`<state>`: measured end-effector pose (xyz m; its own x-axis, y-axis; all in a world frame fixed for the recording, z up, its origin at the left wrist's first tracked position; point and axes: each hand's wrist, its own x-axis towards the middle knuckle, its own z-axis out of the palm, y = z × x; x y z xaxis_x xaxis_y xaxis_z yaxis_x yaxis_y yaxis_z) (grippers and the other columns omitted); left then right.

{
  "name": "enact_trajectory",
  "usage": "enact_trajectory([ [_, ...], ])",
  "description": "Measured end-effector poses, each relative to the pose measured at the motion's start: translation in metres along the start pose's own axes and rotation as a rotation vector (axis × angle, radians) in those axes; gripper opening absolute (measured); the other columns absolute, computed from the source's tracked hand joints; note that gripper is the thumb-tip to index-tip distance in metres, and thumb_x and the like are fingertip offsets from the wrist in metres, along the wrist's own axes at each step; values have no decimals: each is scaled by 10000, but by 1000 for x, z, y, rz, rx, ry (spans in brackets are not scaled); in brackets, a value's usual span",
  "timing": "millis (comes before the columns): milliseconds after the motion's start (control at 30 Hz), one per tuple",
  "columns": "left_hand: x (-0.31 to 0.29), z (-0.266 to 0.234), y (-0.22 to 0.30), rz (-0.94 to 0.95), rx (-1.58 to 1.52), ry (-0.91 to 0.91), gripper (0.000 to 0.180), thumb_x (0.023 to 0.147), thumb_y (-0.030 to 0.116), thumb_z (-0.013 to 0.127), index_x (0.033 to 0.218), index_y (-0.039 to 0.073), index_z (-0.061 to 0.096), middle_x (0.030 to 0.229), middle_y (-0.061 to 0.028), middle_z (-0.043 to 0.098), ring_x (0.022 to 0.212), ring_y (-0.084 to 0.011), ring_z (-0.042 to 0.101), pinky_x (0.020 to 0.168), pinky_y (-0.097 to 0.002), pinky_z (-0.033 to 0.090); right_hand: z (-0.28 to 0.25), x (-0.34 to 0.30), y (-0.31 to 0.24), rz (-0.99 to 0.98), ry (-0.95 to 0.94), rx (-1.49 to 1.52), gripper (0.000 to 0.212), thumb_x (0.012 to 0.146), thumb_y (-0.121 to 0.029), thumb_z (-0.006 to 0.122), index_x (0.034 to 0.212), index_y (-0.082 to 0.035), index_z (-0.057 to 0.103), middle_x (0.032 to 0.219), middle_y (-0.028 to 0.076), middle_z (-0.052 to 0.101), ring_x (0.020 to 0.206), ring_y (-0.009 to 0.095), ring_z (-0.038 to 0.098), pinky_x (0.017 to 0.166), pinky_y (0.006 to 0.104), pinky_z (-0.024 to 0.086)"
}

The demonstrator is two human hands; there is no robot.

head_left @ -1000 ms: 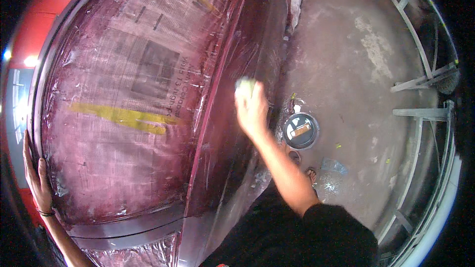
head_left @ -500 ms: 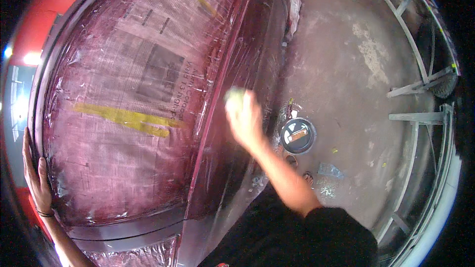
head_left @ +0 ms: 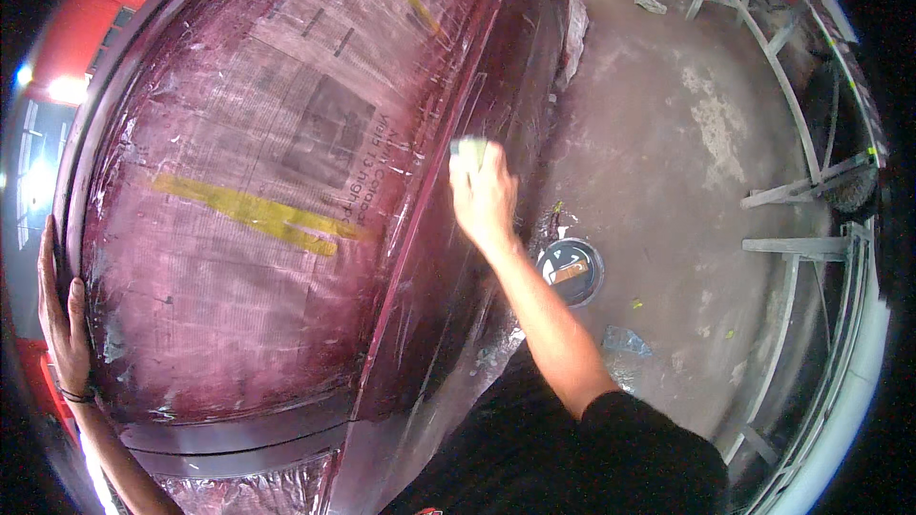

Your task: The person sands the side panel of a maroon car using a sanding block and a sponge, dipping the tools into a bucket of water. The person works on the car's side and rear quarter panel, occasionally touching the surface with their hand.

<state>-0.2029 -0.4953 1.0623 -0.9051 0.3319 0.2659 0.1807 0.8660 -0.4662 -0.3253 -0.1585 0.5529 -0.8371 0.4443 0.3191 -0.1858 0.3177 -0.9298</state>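
My right hand [head_left: 487, 198] is closed round a small pale-green pad [head_left: 471, 147], perhaps a sanding sponge, and presses it to a dark maroon car's side panel [head_left: 510, 76]. The panel looks dull and streaked, just right of a raised edge. My left hand [head_left: 65, 329] lies with its fingers stretched along the car's dark curved roof edge [head_left: 76, 181] at the far left, holding nothing. Between the hands spreads the window masking of paper and film [head_left: 219, 296], dusted with maroon and crossed by strips of yellow tape [head_left: 258, 216].
A dark round bucket [head_left: 598, 277] with a brown block in it stands on the grey concrete floor [head_left: 658, 172], right of my forearm. Near it lies a clear plastic scrap [head_left: 627, 340]. Metal frame stands [head_left: 797, 246] line the right side. A crumpled white scrap [head_left: 651, 2] lies farther off.
My right hand has slid the pad a little farther away along the panel, and the blur on it has lessened. The whole view has shifted slightly; my left hand stays on the roof edge.
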Motion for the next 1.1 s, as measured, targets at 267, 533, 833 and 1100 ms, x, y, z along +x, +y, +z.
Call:
enact_trajectory([
  [267, 7, 6, -6, 15, -35, 14, 642, 1081, 319, 488, 1637, 29, 350, 1689, -157, 374, 1583, -299, 302, 1296, -452, 200, -4, 144, 30, 155, 20, -179, 512, 980, -403, 667, 1208, 30, 516, 1055, 294, 705, 974, 502, 697, 852, 589, 548],
  [533, 0, 1, -10, -19, -26, -5, 634, 1073, 290, 496, 1638, 39, 354, 1695, -151, 365, 1586, -293, 295, 1297, -450, 198, -17, -50, -19, 18, -49, -26, 468, 977, -313, 700, 1270, 10, 529, 1085, 263, 674, 990, 473, 681, 875, 578, 499],
  [833, 11, 6, -1, -1, -43, 16, 635, 1081, 318, 492, 1639, 45, 357, 1694, -150, 368, 1586, -293, 295, 1298, -453, 195, -13, 74, 50, 158, 44, -48, 459, 977, -341, 699, 1208, 17, 526, 1041, 289, 708, 955, 498, 704, 879, 566, 545],
  [1100, 1, 0, -7, -7, -91, 2, 641, 1079, 313, 495, 1637, 31, 354, 1692, -165, 366, 1582, -302, 301, 1297, -448, 192, -15, -43, 16, 208, 42, 149, 384, 969, -273, 719, 1176, -3, 541, 998, 260, 704, 956, 471, 708, 816, 552, 549],
])
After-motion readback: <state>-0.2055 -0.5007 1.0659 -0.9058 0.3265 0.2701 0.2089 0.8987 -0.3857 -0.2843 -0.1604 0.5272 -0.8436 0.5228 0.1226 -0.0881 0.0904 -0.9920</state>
